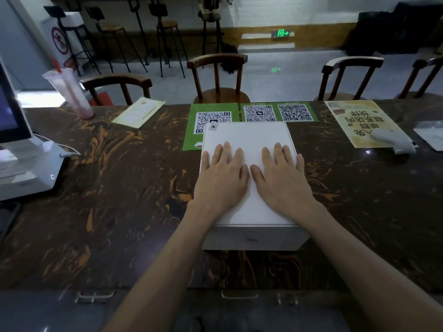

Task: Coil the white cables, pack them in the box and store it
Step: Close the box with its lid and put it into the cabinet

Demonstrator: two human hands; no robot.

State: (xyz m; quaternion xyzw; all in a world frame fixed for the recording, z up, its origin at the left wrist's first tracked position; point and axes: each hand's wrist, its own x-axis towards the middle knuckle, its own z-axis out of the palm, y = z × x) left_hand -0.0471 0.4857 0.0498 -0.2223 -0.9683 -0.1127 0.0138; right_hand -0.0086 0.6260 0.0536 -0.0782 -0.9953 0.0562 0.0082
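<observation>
The white box [249, 140] lies closed on the dark marbled worktop [119, 188], its lid on, and serves as the landmark here. Both hands rest flat on its lid, side by side. The left hand [221, 178] lies palm down with its fingers straight and slightly spread, gripping nothing. The right hand [281, 178] lies the same way, fingers extended and released, its thumb almost touching the left thumb. No cables are visible. Beyond the box's far edge, partly under it, lie green QR-code sheets [259, 113]. Far left of the box stands a plastic cup [69, 92] with a straw.
</observation>
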